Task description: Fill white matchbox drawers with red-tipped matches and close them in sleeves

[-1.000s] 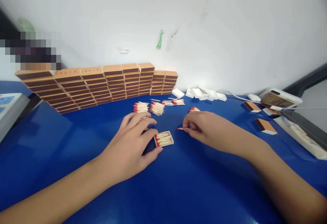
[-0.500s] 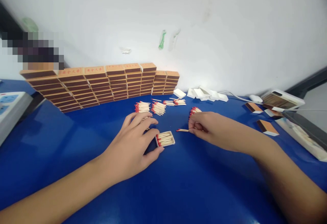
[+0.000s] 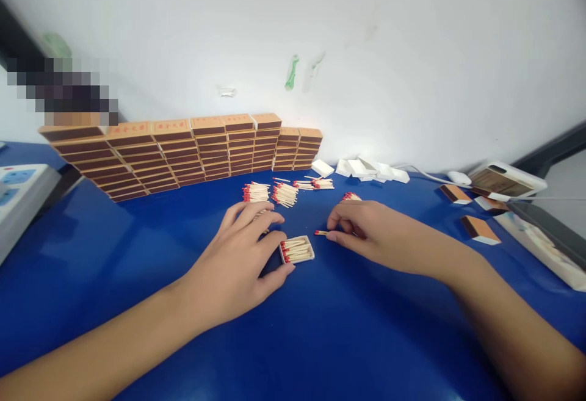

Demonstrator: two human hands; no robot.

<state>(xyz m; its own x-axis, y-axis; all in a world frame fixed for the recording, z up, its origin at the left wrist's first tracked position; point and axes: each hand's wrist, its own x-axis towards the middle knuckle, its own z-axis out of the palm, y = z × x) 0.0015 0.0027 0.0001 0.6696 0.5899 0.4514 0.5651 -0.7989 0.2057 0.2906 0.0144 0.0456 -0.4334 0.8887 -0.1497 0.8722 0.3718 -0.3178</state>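
A white matchbox tray (image 3: 311, 253) filled with red-headed matches (image 3: 295, 248) lies on the blue table. My left hand (image 3: 233, 254) steadies its left end between thumb and index finger, the other fingers curved over a few matches that are mostly hidden. To the right of the tray, my right hand (image 3: 361, 227) pinches match sticks (image 3: 321, 232) between thumb and fingertips, red heads pointing left; how many I cannot tell. Behind that hand a pile of matches (image 3: 351, 196) is partly covered. Beyond the tray lie more match piles (image 3: 285, 194).
Stacked matchboxes (image 3: 183, 151) form a wall at the back left. White empty trays (image 3: 370, 168) lie against the wall. Some matchbox sleeves (image 3: 480, 229), a white cable and a white device (image 3: 508, 178) are at the right. A white appliance (image 3: 27, 196) stands far left.
My right hand has slid a little left toward the tray, and less of the pinched match sticks shows past its fingertips. My left hand and the tray stay almost still.
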